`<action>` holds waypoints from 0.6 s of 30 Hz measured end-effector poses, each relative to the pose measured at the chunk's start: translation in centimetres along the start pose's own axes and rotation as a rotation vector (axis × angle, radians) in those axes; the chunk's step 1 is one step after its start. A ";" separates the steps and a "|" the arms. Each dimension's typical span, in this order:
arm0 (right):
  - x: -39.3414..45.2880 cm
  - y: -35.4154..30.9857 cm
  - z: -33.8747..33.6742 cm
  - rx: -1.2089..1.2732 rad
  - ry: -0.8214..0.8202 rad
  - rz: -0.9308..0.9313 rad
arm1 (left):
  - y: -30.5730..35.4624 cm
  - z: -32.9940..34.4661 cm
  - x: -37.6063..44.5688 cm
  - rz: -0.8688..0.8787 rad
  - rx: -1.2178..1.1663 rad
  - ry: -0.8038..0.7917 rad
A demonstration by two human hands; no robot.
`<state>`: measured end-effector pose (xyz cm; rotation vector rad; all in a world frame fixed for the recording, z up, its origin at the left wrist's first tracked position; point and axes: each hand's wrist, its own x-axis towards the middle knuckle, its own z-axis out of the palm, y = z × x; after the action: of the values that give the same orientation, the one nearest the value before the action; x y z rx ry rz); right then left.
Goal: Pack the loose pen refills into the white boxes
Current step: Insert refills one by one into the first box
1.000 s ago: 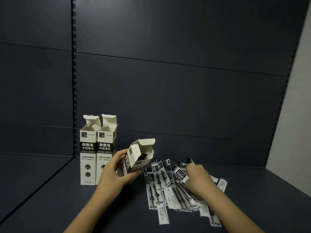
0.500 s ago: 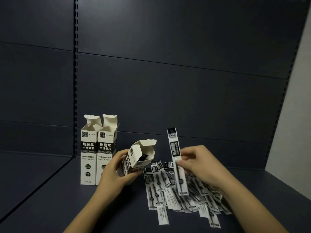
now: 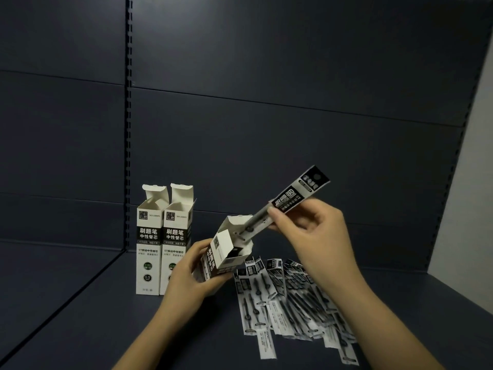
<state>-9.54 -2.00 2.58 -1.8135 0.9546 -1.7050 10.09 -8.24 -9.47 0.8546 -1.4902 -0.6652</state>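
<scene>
The left hand (image 3: 190, 279) grips a tilted white box (image 3: 222, 256) with its flap open, held above the dark shelf (image 3: 80, 316). The right hand (image 3: 314, 236) pinches one packaged refill (image 3: 290, 201) slantwise, lower end at the box mouth – already inside. The loose refills (image 3: 288, 297) lie heaped under the right wrist – two open boxes (image 3: 162, 241) stand upright at the left, touching

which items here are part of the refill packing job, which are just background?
In the job:
- held box, gripped by the left hand
- packaged refill, pinched by the right hand, lower end at the box mouth
- loose refill pile
- two standing open boxes

Background:
- dark shelf panels
- shelf floor
</scene>
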 end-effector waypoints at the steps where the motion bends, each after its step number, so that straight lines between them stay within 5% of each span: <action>1: 0.0 0.2 0.2 -0.043 0.001 -0.020 | 0.0 0.0 0.0 -0.001 -0.006 0.000; 8: 0.0 1.8 0.6 -0.351 -0.067 -0.062 | 0.0 0.0 0.1 0.008 -0.005 0.004; 18: -0.5 3.0 1.2 -0.334 -0.281 -0.132 | 0.0 0.0 0.1 0.024 -0.003 0.011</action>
<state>-8.90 -3.72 -0.17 -2.3047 1.0648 -1.3708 10.08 -8.34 -9.39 0.8359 -1.4871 -0.6441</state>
